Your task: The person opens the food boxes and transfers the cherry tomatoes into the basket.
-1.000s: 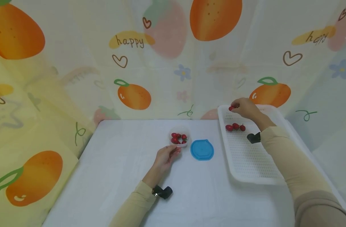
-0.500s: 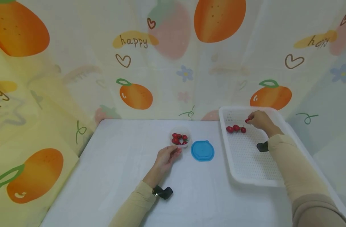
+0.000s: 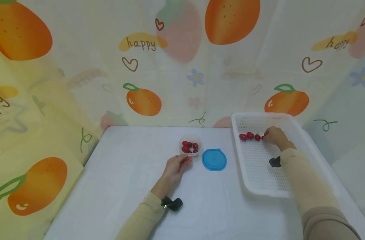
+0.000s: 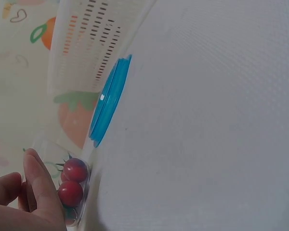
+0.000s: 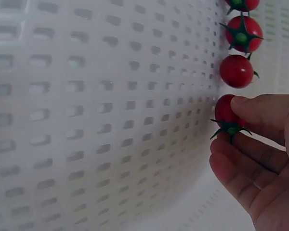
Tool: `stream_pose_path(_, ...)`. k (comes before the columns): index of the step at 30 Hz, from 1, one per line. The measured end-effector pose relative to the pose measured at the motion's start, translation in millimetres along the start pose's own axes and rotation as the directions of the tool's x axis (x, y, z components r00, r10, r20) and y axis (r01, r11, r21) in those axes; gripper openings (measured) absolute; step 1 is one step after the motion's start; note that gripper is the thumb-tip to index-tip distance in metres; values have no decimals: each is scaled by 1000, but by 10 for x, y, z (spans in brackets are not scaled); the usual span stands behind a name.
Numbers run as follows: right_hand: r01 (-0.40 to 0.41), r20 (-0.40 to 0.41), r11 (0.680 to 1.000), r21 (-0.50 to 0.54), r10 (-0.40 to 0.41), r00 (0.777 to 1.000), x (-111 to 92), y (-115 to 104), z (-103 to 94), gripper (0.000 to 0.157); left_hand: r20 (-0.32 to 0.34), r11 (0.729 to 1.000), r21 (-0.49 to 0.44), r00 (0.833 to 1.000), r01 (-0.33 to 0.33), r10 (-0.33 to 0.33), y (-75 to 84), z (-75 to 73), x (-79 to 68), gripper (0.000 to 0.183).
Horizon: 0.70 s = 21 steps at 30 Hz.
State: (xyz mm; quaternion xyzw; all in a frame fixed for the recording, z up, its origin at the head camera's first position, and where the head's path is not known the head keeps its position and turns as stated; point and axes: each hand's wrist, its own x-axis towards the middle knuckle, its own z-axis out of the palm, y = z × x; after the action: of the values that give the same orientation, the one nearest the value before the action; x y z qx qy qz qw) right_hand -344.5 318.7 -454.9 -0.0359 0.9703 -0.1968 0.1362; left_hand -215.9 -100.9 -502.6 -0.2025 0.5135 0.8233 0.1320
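My right hand (image 3: 276,138) is low inside the white perforated basket (image 3: 257,180), pinching a red cherry tomato (image 5: 225,111) between thumb and fingers. In the right wrist view its green calyx points toward the fingers. Beside it stands a row of cherry tomatoes (image 3: 249,135), the nearest a small gap from the held one. At the table's middle, my left hand (image 3: 173,168) pinches the near rim of a small clear plastic container (image 3: 195,154). Several cherry tomatoes (image 4: 71,193) lie in that container, seen through its wall in the left wrist view.
A blue lid (image 3: 214,160) lies flat on the white-covered table (image 3: 110,186), between the container and the basket. Behind the table hangs a fruit-printed cloth (image 3: 170,83). The basket's raised walls surround the right hand.
My right hand has carried its cherry tomato from the basket's back left corner rightward and down, to the end of the row. The left hand has stayed at the container.
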Motion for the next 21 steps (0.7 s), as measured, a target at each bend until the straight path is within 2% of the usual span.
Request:
stream_pose_path(5,2,6,1000,-1,-2,1000,21,51,54,32,0,1000,0,1000,1,-1,-5,4,-6,27)
stream_pose_path(10,-20,8,1000,17,20,1000,5,30,23,34,11,1000,10,1000,-5,5,-4,0,-10,28)
stream_pose_path(15,1,-38,1000,17,0,999,-86,-57,-101,35,6,1000,13,1000,-2,2,3,4,-11,29)
stream_pose_path(21,64,-122,998,26,-61,991,-131,-229,-262,36,-3,1000,4,1000,2,-2,15,17,-12,27)
